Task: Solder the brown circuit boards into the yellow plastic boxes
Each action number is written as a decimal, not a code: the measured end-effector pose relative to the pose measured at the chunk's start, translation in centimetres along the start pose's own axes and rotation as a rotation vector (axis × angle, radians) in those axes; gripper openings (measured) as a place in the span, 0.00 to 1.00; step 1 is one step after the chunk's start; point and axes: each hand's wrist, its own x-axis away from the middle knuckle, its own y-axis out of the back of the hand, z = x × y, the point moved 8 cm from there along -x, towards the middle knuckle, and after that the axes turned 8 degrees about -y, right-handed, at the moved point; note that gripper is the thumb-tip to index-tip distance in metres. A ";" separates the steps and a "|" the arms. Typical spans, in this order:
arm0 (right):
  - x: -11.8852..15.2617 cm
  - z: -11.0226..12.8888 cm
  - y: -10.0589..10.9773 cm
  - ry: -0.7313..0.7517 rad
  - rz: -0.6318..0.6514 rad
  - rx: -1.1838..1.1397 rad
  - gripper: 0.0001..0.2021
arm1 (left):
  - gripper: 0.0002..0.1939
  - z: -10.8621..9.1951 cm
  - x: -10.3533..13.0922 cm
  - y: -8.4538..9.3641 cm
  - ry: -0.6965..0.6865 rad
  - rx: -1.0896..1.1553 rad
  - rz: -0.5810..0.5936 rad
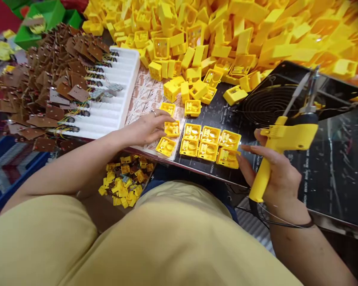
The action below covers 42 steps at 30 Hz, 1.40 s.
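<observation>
My left hand [147, 128] reaches over the bench edge, thumb and fingers around the left side of a small open yellow plastic case [173, 128]. Another yellow case [166, 147] lies just below it. My right hand [276, 171] holds a yellow soldering gun [295, 135] with its metal tip pointing up and away. Fingertips of this hand also reach to the right end of two rows of yellow cases, by the lower corner case [227, 158]. The cases lie open side up, with round speaker-like grilles moulded inside some.
A big heap of yellow cases [197, 47] covers the back. Brown circuit boards with wires [56, 83] pile on a white ribbed tray [119, 99] at left. A black fan [265, 103] stands behind the soldering gun. Below the bench, a box holds yellow pieces [125, 186].
</observation>
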 end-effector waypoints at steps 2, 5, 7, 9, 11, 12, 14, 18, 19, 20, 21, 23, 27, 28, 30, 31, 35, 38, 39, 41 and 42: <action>-0.2 0.0 -0.2 0.001 0.009 0.001 0.28 | 0.22 -0.5 -0.2 -0.3 -0.001 -0.049 0.007; -0.5 0.0 -0.5 0.023 0.011 -0.001 0.26 | 0.25 -0.9 -0.6 -0.3 0.076 -0.213 0.054; -0.6 0.0 -0.6 0.046 -0.004 0.001 0.23 | 0.26 -0.9 -0.8 0.1 0.167 -0.349 0.076; -0.7 0.0 -0.7 0.062 -0.014 0.003 0.21 | 0.26 -1.1 -1.1 0.3 0.208 -0.445 0.114; -0.8 0.0 -0.7 0.070 -0.015 0.005 0.20 | 0.26 -1.4 -1.9 0.0 0.196 -0.498 0.175; -0.8 0.1 -0.7 0.071 -0.015 0.006 0.20 | 0.27 -1.5 -2.4 -0.2 0.193 -0.516 0.208; -0.8 0.1 -0.7 0.075 -0.009 0.007 0.21 | 0.27 -1.6 -3.4 -0.5 0.212 -0.555 0.247; -0.7 0.0 -0.6 0.081 0.004 0.000 0.22 | 0.24 -2.2 -5.0 -0.3 0.303 -0.576 0.201; -0.7 0.0 -0.5 0.082 0.002 -0.002 0.23 | 0.22 -2.3 -5.2 -0.2 0.326 -0.559 0.191; -0.7 -0.1 -0.4 0.083 -0.002 -0.005 0.23 | 0.22 -2.2 -5.1 0.0 0.344 -0.529 0.182; -0.7 -0.1 -0.2 0.086 -0.005 -0.009 0.24 | 0.21 -2.1 -5.0 0.3 0.350 -0.491 0.166; -0.6 -0.3 0.0 0.092 -0.005 -0.018 0.25 | 0.21 -1.8 -4.5 1.2 0.305 -0.408 0.109; -0.5 -0.6 0.0 0.089 0.016 -0.030 0.27 | 0.19 -1.1 -3.4 1.4 0.137 -0.382 0.144; -0.4 -0.7 -0.2 0.084 0.026 -0.032 0.28 | 0.17 -0.8 -3.2 0.9 0.146 -0.409 0.189; -0.3 -0.8 -0.6 0.074 0.047 -0.030 0.28 | 0.18 -0.5 -3.0 0.2 0.215 -0.477 0.234; -0.2 -0.8 -0.7 0.073 0.056 -0.027 0.28 | 0.19 -0.6 -3.1 -0.1 0.250 -0.503 0.232; -0.3 -0.6 -0.8 0.084 0.074 -0.014 0.25 | 0.25 -1.6 -2.9 -0.6 0.285 -0.535 0.215; -0.5 -0.4 -0.8 0.120 0.111 -0.038 0.24 | 0.32 -2.6 -1.6 -0.3 0.168 -0.527 0.098; -0.5 -0.6 -1.0 0.130 0.138 -0.052 0.25 | 0.38 -3.2 -1.0 -0.4 0.087 -0.508 0.048; -0.6 -1.3 -2.0 0.117 0.221 -0.067 0.26 | 0.49 -4.4 0.0 -1.6 -0.086 -0.447 0.009; -0.7 -1.7 -2.6 0.105 0.256 -0.076 0.27 | 0.52 -4.8 0.2 -2.5 -0.145 -0.422 0.012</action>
